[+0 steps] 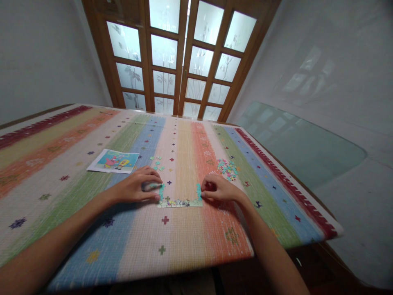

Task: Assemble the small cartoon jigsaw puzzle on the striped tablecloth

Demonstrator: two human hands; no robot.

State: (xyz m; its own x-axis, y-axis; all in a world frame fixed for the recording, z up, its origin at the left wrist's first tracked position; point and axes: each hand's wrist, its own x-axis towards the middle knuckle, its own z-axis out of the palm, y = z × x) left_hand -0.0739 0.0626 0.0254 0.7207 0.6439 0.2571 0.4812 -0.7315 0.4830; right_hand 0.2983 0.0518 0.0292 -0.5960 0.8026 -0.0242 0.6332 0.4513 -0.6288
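A partly joined jigsaw border [179,202] lies on the striped tablecloth [184,241]: a bottom row with short teal sides rising at each end. My left hand [138,186] rests palm down at the left side, fingers curved, their tips on the teal pieces there. My right hand [218,189] is curled at the right side, with thumb and fingers pinched on the teal pieces of that corner.
A cartoon reference picture [114,160] lies to the far left. A few loose teal pieces [157,163] sit beyond the left hand. A pile of loose pieces [227,168] lies beyond the right hand. The table edge runs near on the right; wooden glazed doors [181,57] stand behind.
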